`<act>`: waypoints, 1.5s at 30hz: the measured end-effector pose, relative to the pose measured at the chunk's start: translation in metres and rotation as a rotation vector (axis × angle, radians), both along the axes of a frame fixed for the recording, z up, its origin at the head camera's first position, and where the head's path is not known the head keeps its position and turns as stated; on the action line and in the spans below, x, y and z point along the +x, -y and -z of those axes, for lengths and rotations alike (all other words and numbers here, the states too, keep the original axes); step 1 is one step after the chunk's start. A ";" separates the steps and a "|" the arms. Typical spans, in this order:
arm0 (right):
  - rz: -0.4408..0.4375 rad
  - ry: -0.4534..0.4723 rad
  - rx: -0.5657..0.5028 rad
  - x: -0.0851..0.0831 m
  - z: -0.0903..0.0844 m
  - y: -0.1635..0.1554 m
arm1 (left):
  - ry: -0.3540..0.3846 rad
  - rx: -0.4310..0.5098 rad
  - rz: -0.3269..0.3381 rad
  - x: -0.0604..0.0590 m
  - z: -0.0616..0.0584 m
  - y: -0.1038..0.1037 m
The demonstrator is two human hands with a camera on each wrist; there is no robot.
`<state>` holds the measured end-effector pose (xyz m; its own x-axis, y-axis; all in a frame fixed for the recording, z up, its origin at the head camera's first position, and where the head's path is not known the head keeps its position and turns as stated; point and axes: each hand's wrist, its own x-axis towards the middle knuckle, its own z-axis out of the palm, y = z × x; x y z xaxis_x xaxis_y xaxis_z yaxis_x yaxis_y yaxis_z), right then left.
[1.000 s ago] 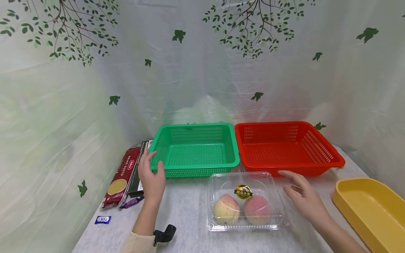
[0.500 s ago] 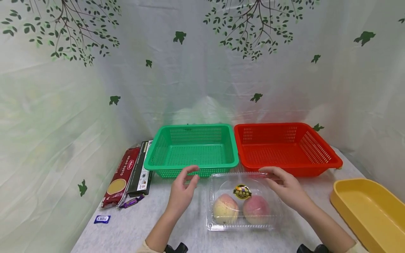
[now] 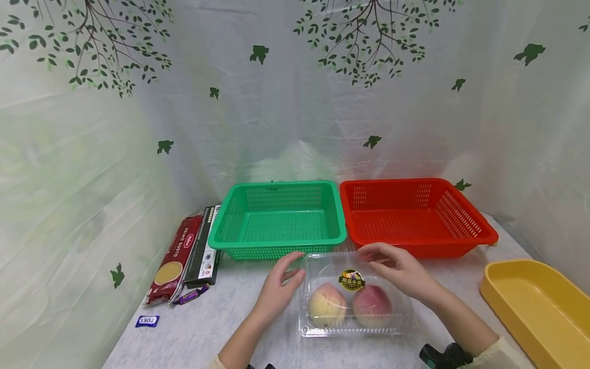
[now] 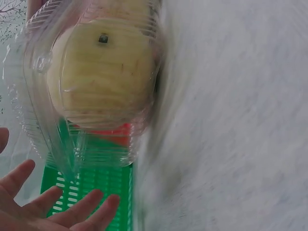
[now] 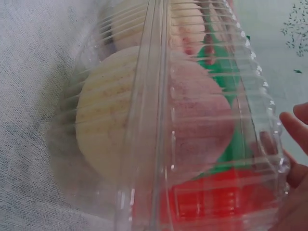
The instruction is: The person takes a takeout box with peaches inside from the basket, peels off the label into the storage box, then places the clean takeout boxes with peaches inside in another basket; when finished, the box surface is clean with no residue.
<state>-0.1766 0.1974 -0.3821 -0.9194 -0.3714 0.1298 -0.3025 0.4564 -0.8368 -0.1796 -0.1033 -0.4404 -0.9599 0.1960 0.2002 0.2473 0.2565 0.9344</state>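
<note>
Moved in since 0.5 s ago: left hand [image 3: 278, 287], fingers loose and holding nothing, now just beside the clear box [image 3: 355, 294] of 2 peaches on the table [image 3: 230, 328]. Right hand [image 3: 400, 271] resting relaxed on its lid, nearer than before. Beyond, unmoved, green basket [image 3: 276, 218] and red basket [image 3: 415, 215].

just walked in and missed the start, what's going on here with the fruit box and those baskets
A person is reaching with both hands for a clear plastic fruit box holding two peaches on the table. The left hand is open at its left edge; the right hand rests on its far right part, fingers relaxed. The box sits on the table, lid closed. Behind it stand a green basket and a red basket, both empty.
</note>
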 end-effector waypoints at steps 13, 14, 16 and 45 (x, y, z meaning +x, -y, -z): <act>-0.082 -0.005 0.018 -0.010 0.010 0.009 | 0.052 0.030 0.137 0.003 0.010 -0.005; -0.087 -0.010 0.024 -0.011 0.011 0.009 | 0.057 0.030 0.139 0.003 0.010 -0.005; -0.093 -0.023 0.033 -0.012 0.013 0.010 | 0.072 0.035 0.143 0.003 0.012 -0.006; -0.146 -0.052 0.204 -0.016 0.012 0.016 | 0.079 0.074 0.165 -0.001 0.023 -0.008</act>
<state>-0.1923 0.1814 -0.3937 -0.8483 -0.5228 0.0844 -0.4176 0.5624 -0.7137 -0.1805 -0.0957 -0.4630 -0.9293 0.3394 0.1454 0.2054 0.1480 0.9674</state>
